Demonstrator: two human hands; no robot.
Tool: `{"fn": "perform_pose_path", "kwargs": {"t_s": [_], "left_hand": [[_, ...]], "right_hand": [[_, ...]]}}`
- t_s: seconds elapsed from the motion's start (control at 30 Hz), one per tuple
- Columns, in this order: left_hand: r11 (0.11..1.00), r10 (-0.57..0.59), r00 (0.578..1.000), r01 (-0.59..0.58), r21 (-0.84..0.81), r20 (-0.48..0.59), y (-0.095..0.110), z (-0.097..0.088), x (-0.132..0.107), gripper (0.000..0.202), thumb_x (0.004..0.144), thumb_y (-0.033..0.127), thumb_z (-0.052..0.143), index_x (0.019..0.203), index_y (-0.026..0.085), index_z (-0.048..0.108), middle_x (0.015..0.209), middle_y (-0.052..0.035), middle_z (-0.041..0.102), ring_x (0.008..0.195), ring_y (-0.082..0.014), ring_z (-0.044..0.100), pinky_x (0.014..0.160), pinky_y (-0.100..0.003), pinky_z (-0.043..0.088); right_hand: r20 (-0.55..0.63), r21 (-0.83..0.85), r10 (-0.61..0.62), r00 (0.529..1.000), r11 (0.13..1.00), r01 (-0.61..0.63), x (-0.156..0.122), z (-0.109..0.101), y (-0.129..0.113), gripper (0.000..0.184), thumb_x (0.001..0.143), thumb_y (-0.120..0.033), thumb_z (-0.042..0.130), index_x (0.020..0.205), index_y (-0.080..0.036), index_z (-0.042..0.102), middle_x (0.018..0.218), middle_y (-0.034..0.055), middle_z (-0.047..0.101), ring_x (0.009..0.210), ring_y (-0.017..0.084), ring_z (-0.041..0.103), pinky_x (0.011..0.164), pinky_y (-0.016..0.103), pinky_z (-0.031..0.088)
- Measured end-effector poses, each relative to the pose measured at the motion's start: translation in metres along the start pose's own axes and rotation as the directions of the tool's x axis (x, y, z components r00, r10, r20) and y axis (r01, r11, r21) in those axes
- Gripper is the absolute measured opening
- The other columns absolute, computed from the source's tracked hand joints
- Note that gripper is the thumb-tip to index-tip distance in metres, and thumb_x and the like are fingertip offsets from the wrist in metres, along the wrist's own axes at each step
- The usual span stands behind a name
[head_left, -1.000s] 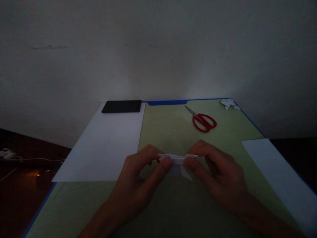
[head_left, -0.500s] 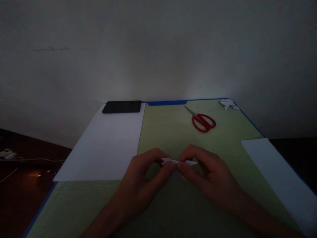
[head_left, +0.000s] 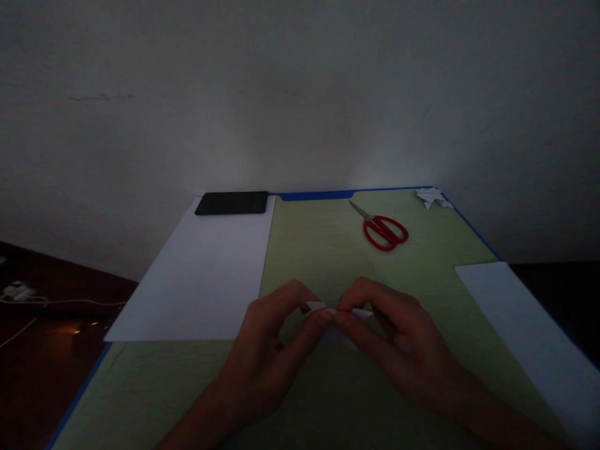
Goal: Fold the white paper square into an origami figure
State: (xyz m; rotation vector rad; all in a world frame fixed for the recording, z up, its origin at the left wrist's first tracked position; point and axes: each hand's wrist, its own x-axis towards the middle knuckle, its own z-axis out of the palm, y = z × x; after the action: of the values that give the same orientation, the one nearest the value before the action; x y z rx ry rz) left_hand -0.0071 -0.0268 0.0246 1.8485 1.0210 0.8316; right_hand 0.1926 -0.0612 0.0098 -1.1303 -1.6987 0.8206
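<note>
A small folded white paper piece (head_left: 317,306) is pinched between both my hands just above the green mat (head_left: 323,244). My left hand (head_left: 269,340) grips its left part with thumb and fingers closed. My right hand (head_left: 398,337) grips its right part the same way, thumbs meeting at the middle. Most of the paper is hidden behind my fingers; only thin white edges show.
A large white sheet (head_left: 201,275) lies at the left with a black phone (head_left: 232,203) at its far end. Red-handled scissors (head_left: 384,230) lie at the back right, a small folded paper figure (head_left: 432,197) in the far corner. Another white sheet (head_left: 525,337) overhangs the right edge.
My hands have drawn closer together, thumbs now touching. The paper piece has been pressed flatter and less of it shows than a second ago.
</note>
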Motion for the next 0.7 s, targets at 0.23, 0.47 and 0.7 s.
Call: {"fn": "perform_pose_path", "kwargs": {"t_s": [0.23,0.47,0.7], "left_hand": [[0.992,0.066,0.998,-0.065,0.111,-0.011,-0.006,0.004,-0.003,0.017,0.102,0.027,0.06,0.088,0.019,0.066,0.079,0.001,0.069,0.072,-0.0131,0.065,0.067,-0.025,0.048],[0.979,-0.161,0.987,0.162,-0.122,0.019,-0.009,0.007,0.003,0.024,0.098,0.038,0.065,0.085,0.02,0.071,0.076,-0.0004,0.072,0.071,-0.0159,0.067,0.064,-0.026,0.051],[0.947,-0.24,0.968,0.249,-0.202,0.069,-0.01,0.008,0.005,0.016,0.09,0.034,0.076,0.102,0.025,0.079,0.097,-0.0022,0.082,0.086,-0.0204,0.075,0.073,-0.03,0.057]], "right_hand": [[-0.04,-0.147,-0.012,0.999,0.989,0.006,-0.005,0.005,0.004,0.012,0.102,-0.027,0.064,0.091,-0.023,0.064,0.08,-0.0021,0.064,0.077,0.015,0.062,0.067,0.028,0.047],[-0.048,-0.066,0.114,0.992,0.991,-0.117,0.005,-0.001,0.006,0.015,0.101,-0.033,0.065,0.091,-0.022,0.07,0.079,-0.0013,0.069,0.071,0.014,0.064,0.062,0.026,0.048],[-0.065,0.117,0.304,0.95,0.948,-0.296,0.011,-0.003,0.014,0.022,0.1,-0.041,0.065,0.091,-0.022,0.074,0.077,-0.0009,0.072,0.069,0.015,0.068,0.058,0.025,0.05]]}}
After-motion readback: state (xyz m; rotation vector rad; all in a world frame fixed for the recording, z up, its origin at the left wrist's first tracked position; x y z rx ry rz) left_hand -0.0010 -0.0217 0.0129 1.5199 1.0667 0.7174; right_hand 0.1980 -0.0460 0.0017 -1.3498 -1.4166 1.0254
